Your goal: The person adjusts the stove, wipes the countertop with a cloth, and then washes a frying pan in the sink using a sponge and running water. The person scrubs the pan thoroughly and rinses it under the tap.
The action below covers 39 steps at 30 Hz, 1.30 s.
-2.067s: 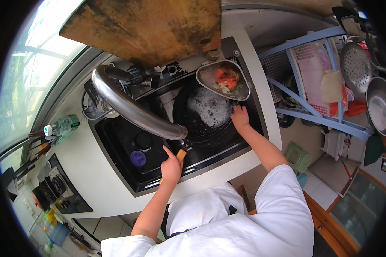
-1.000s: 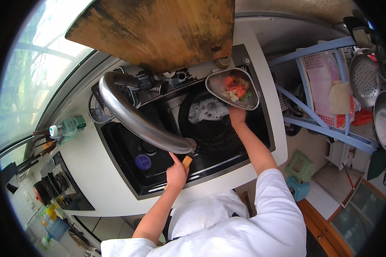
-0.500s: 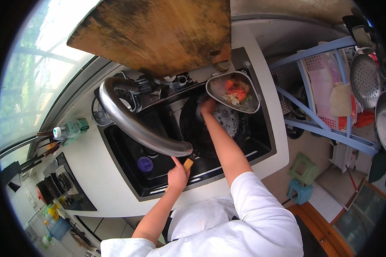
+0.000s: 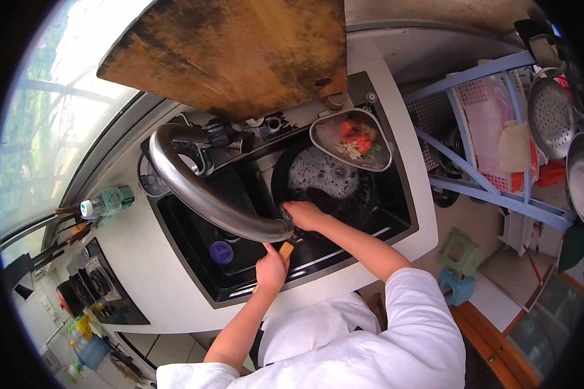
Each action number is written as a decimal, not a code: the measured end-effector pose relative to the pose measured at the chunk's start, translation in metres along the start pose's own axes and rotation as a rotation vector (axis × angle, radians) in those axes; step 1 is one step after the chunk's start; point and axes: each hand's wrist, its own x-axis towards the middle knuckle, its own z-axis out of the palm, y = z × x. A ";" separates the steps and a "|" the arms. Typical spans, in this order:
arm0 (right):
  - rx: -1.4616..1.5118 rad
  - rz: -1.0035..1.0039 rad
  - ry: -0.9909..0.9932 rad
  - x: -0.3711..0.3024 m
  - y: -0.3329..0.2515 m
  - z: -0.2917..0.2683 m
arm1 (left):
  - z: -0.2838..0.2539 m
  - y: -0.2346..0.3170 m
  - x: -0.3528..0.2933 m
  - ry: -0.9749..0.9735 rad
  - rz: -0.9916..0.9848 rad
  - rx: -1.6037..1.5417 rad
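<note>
Blk pan [image 4: 350,209] w/ white suds [image 4: 324,174] sits in sink's [image 4: 188,220] R basin, triangular strainer [image 4: 324,133] w/ red & pale food scraps [image 4: 357,137] at far R corner, L hand [image 4: 271,269] clenched round wooden handle [image 4: 286,250], index out, R hand [image 4: 304,216] curled at pan's near-L edge, can't tell if gripping anything.

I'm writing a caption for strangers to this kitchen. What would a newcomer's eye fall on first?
Probably the thick, curved steel faucet, arching over the sink from its far left. Beyond the sink, a darkly stained wooden board fills the upper middle, while a basket of colorful food scraps sits at the far right corner. Below it, white foam stands out in the dark pan, with the right hand at its near left.
</note>
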 end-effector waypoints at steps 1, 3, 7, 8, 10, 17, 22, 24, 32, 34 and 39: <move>-0.124 -0.033 0.088 0.024 -0.006 -0.003 | -0.001 -0.001 0.000 0.004 -0.008 0.003; -0.328 0.069 0.283 0.066 0.007 -0.015 | -0.002 0.000 0.000 0.006 -0.009 0.004; -0.697 0.457 0.489 0.074 0.108 -0.040 | -0.003 -0.001 0.001 0.012 -0.001 0.029; -0.802 0.569 0.551 0.062 0.136 -0.044 | -0.004 -0.001 0.003 0.017 0.011 0.038; -0.925 0.590 0.581 0.017 0.170 -0.036 | -0.003 -0.001 0.003 0.022 0.021 0.040; -0.610 0.521 -0.312 -0.103 0.062 0.001 | -0.001 0.000 0.000 0.017 -0.003 0.043; 0.109 0.208 -0.084 -0.088 -0.013 -0.003 | -0.003 0.002 0.000 0.012 -0.019 0.039; 0.161 0.437 -0.254 -0.099 0.031 -0.005 | -0.003 0.000 -0.001 0.008 -0.012 0.031; 0.050 0.430 -0.242 -0.104 0.034 0.006 | -0.002 0.000 0.000 0.012 -0.016 0.044; -0.095 0.535 -0.147 -0.107 0.058 -0.006 | 0.002 -0.001 -0.003 0.020 -0.013 0.041; -0.265 0.535 -0.205 -0.100 0.056 0.007 | -0.002 0.000 0.000 0.011 -0.007 0.048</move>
